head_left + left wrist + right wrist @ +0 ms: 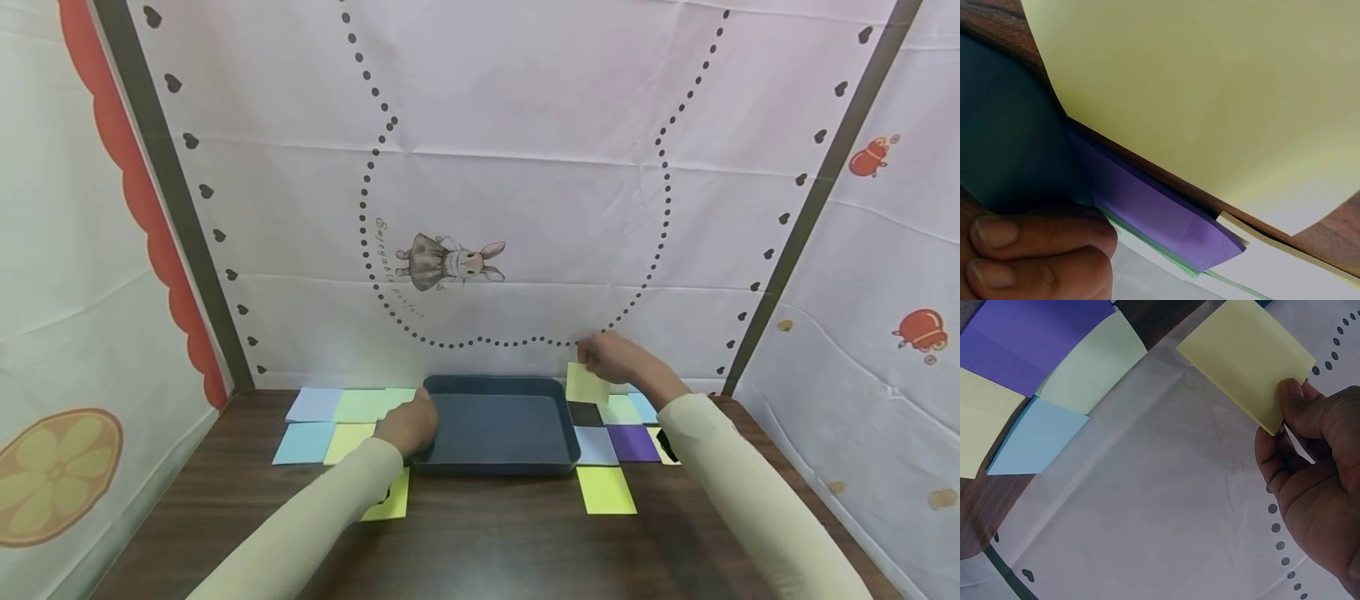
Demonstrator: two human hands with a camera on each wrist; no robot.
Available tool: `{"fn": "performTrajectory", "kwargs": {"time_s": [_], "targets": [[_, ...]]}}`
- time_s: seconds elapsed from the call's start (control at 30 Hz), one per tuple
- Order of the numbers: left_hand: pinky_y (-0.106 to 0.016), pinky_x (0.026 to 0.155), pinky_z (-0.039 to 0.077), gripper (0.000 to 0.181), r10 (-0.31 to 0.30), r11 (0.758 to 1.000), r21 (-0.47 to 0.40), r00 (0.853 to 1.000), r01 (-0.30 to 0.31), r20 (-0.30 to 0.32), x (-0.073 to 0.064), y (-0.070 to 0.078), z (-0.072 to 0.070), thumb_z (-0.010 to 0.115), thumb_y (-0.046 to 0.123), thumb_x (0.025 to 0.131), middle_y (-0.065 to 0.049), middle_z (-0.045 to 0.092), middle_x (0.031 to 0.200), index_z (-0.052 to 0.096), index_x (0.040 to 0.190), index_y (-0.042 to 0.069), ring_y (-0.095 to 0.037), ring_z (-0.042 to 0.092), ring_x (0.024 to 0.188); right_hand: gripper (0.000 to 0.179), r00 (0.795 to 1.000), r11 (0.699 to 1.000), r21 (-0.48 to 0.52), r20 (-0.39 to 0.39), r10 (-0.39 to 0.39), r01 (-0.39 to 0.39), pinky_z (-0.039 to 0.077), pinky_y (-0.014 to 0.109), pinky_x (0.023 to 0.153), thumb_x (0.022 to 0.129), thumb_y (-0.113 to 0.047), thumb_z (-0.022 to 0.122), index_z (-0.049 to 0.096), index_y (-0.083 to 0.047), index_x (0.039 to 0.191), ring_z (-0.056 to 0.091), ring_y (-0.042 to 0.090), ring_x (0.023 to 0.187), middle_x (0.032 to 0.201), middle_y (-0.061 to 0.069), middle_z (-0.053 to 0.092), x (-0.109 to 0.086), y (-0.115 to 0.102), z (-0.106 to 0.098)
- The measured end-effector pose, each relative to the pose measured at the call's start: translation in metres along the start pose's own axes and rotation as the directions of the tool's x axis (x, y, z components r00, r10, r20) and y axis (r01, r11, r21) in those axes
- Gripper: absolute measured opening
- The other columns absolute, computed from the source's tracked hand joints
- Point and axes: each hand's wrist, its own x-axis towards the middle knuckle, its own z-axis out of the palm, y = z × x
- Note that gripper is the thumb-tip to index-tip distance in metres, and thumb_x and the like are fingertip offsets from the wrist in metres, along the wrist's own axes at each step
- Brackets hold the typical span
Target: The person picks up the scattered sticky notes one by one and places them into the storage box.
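Note:
High at the right, my right hand [615,357] pinches a pale yellow sticky note [1244,362] by one corner, thumb on its near face. The note hangs at the back right corner of a dark blue-grey tray [498,427]. At the tray's left side is my left hand [408,423], its visible fingers [1054,234] curled. Whether it grips the tray or a note cannot be seen. Beneath the left wrist lie a yellow note [1197,94] and a purple note [1160,206], the latter beside the tray. Green notes [358,406] stand farther back.
Left of the tray are more notes, among them light blue [303,442] and lavender [315,404]. To its right lie purple [633,443], lavender-blue [596,446], black [585,414] and yellow [607,490] ones. A white printed cloth [525,208] hangs behind the brown table [495,542].

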Motion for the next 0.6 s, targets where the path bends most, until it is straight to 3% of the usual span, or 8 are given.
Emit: {"fn": "performTrajectory", "kwargs": {"time_s": [0.3,0.6], "targets": [[-0.071,0.110,0.056,0.055,0.007,1.000,-0.003,1.000,-0.007,-0.009,0.005,-0.003,0.005,0.027,0.017,0.118,-0.032,0.076,0.128,0.033,0.167,-0.006,-0.051,0.075,0.122,0.018,0.999,1.000,-0.007,-0.044,-0.025,0.024,0.047,0.029,0.070,0.101,0.010,0.062,0.075,-0.003,0.100,0.060,0.021,0.079,0.092,0.011,0.072,0.001,-0.005,-0.007],[-0.064,0.100,0.061,0.056,0.001,1.000,0.014,1.000,-0.001,-0.020,0.006,-0.001,0.005,0.031,0.014,0.117,-0.030,0.078,0.117,0.030,0.169,-0.007,-0.040,0.077,0.103,0.019,0.995,0.999,0.014,-0.093,-0.044,0.046,0.053,0.035,0.078,0.100,0.011,0.066,0.077,-0.004,0.106,0.064,0.023,0.088,0.103,0.012,0.076,0.003,-0.024,-0.006]]}}
